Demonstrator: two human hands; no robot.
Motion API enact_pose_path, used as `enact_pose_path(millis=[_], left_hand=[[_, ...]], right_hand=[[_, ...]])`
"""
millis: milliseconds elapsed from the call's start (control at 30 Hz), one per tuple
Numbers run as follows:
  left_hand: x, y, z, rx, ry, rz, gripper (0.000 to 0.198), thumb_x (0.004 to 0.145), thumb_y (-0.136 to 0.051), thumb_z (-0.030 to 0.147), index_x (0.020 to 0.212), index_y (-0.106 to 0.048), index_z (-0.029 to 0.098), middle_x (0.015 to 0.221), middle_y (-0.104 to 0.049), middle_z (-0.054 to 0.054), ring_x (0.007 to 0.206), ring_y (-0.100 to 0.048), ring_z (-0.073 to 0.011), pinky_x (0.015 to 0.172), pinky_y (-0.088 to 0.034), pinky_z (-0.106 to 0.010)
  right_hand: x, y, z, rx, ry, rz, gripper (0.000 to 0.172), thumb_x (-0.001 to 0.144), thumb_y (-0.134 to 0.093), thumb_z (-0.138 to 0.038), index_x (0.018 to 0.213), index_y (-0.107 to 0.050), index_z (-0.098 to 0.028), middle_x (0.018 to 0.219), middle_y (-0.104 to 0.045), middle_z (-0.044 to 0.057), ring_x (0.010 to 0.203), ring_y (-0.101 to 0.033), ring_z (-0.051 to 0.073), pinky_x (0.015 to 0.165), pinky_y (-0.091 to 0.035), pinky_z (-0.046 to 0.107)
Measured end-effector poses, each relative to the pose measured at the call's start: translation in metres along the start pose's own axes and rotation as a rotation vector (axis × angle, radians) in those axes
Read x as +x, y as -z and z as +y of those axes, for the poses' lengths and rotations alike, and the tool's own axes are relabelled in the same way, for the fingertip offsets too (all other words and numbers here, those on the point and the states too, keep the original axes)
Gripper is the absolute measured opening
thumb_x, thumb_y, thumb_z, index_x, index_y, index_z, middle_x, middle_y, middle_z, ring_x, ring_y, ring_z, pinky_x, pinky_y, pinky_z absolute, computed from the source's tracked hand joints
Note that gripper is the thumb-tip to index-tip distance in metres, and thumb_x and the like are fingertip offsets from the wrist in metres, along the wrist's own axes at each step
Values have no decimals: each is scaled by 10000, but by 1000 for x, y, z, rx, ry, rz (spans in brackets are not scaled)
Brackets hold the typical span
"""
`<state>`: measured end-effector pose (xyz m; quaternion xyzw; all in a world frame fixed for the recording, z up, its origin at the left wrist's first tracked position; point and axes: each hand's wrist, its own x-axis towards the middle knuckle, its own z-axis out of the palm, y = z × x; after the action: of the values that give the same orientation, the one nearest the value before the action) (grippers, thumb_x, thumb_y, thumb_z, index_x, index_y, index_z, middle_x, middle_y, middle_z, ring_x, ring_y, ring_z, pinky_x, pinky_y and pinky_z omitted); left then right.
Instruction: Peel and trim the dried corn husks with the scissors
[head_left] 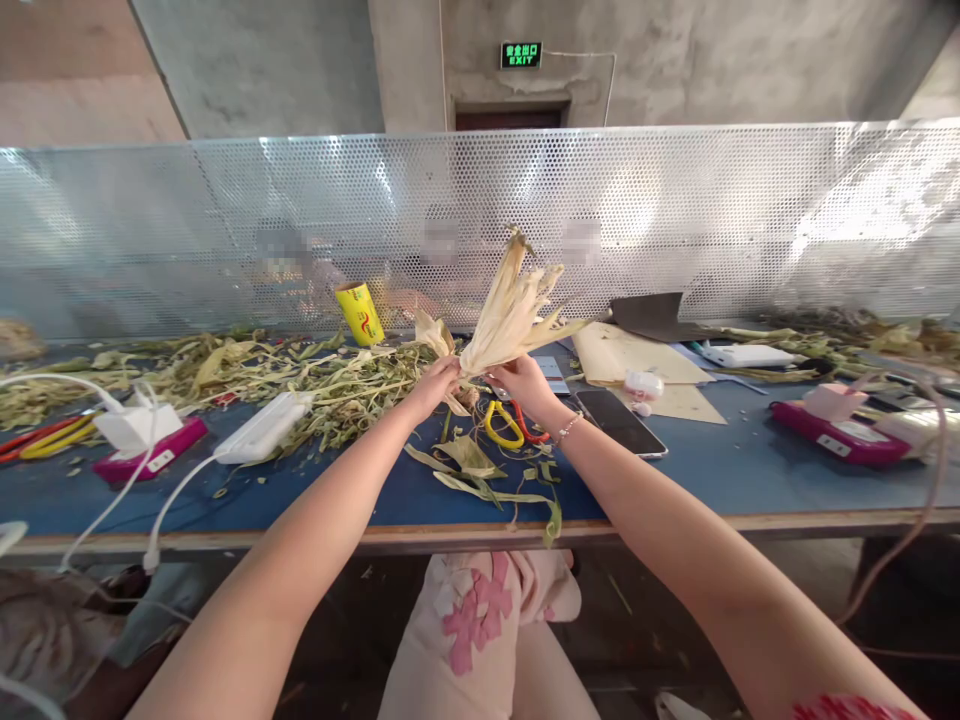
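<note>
Dried corn husks stand fanned upward above the bench, pale and papery, their gathered lower end between my two hands. My left hand is closed at the left of that base, beside a smaller husk piece. On the other side, my right hand pinches the base with thumb and fingers. Just below the hands lie yellow and red looped handles, like those of scissors; their other end is hidden. Loose husk scraps are scattered nearer the bench edge.
Dried plant stalks cover the bench to the left, near a yellow can. A phone and cardboard sheets lie right. Magenta power strips with cables sit at both sides. A perforated metal screen stands behind.
</note>
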<state>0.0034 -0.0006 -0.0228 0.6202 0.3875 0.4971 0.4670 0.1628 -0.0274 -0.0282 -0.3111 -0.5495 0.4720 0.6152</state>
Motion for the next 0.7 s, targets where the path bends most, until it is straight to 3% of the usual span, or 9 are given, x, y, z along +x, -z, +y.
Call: enact_pose_path(millis=[100,167,267,400,700], left_hand=[[-2,0,4,132,-161,8,124,754,-524,254,800,-599,167,927,-579,-37,901,-529,-138,743,-418,-222],[-6,0,7,128,-204,-40,171,752,-533,269,880,-593,172,960,-592,-44,937,-534,-147,780,-418,-230],[-10,-5,11,67,-186,-111,325,698,-622,292,989,-535,178,982,-609,-54,882,-567,-149,759,-441,-247],[-10,-13,8,9,-107,-69,491,593,-732,288,1000,-483,174,960,-610,-66,772,-589,-151,681,-482,-279],[-9,-14,8,14,-167,119,256,730,-590,343,894,-498,170,835,-578,-26,736,-580,-137,583,-498,-240]], right_hand=[[3,2,0,-62,2,83,233,593,-686,-349,716,-553,-201,715,-606,-15,674,-590,122,641,-522,279],[2,2,-2,-103,8,97,239,604,-679,-365,676,-517,-204,665,-571,-25,634,-577,119,600,-517,275],[-1,1,-4,-137,33,75,270,607,-682,-374,619,-469,-208,606,-526,-39,616,-572,123,605,-519,287],[-5,-4,-6,-120,30,-7,268,615,-672,-374,607,-465,-204,604,-554,-33,634,-597,134,677,-530,314],[-6,-8,-4,-179,58,-37,167,643,-600,-326,706,-543,-183,683,-591,-3,624,-595,143,642,-526,315]])
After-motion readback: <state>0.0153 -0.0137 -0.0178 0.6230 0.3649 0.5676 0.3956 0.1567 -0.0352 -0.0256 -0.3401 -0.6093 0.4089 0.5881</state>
